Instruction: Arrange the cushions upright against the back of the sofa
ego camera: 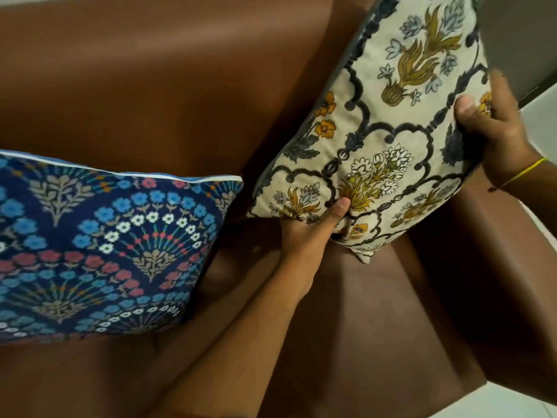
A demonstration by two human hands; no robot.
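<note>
- Our left hand [313, 227] gripped the cream cushion [382, 140] at its lower edge.
- Our right hand [494, 131] clasped its right edge, above the sofa [156, 95].

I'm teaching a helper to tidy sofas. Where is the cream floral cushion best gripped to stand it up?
Grip the cream floral cushion at two opposite edges, one hand from each side, as the left hand and right hand do here. It is broad, soft and tilted, so a one-sided hold would probably let it sag.

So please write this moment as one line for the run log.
hands: left and right grip cream cushion | cream cushion: tilted, near armrest | blue cushion: upright against sofa back
</note>
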